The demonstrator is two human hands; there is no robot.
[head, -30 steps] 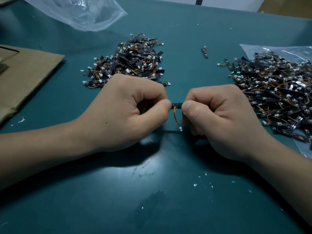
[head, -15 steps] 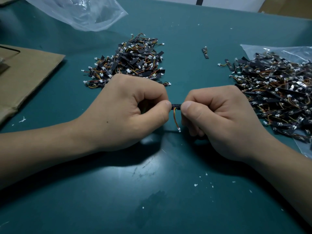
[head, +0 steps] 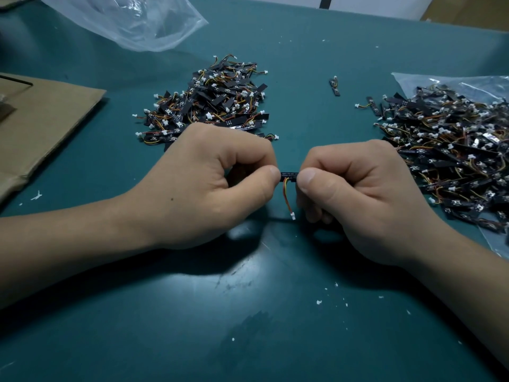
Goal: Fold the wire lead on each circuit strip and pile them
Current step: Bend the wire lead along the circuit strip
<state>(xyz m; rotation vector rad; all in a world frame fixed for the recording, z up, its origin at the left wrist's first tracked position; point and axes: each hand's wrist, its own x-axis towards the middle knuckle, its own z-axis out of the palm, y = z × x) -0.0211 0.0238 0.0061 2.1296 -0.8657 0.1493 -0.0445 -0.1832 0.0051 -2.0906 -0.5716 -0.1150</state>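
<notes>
Teal bench (head: 248, 340) below, bearing big loose heap (head: 451, 150) at right, smaller pile (head: 212, 106) beyond the left hand (head: 203, 186). Showed almost no change from a moment earlier; fold judged not yet made. Kept left hand and right hand (head: 366, 197) fisted, close together, thumbs pinching circuit strip (head: 289, 176) between them, with wire lead (head: 287, 198) dangling.

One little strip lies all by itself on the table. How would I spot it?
Look at the green table, in the gap between the middle heap of strips and the right heap on its plastic bag. The lone strip lies there, touching no other strip.
</notes>
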